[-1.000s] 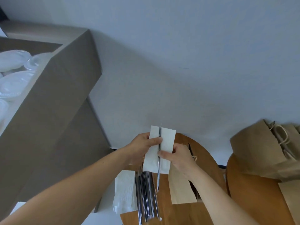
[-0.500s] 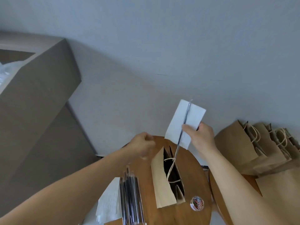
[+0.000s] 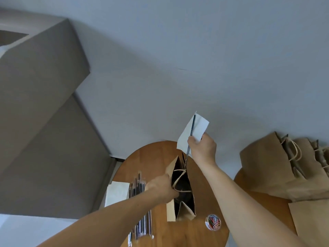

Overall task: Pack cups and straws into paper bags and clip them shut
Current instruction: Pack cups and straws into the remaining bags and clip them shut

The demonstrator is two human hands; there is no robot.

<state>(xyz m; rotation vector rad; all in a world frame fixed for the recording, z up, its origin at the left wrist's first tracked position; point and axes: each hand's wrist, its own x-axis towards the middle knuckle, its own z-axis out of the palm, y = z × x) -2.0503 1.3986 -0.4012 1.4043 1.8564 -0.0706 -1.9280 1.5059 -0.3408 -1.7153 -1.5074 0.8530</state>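
An open brown paper bag (image 3: 171, 210) stands on the round wooden table (image 3: 178, 234). My left hand (image 3: 161, 188) grips the bag's left rim and holds it open. My right hand (image 3: 203, 149) is raised above the bag's far end, pinching a white napkin (image 3: 199, 127) together with a thin wrapped straw (image 3: 191, 132). The straw's lower tip hangs just over the bag's mouth. A dark shape shows inside the bag; I cannot tell what it is.
A pile of wrapped straws (image 3: 140, 207) and a stack of white napkins (image 3: 116, 193) lie left of the bag. A small clear tub of coloured paper clips (image 3: 213, 221) sits to its right. Several brown bags (image 3: 284, 168) lie on a second table at the right. A large cardboard box (image 3: 39, 82) stands at the left.
My right hand carried the napkin and straw up and to the right, over the bag. My left hand let go of the napkin and dropped to grip the bag's rim.
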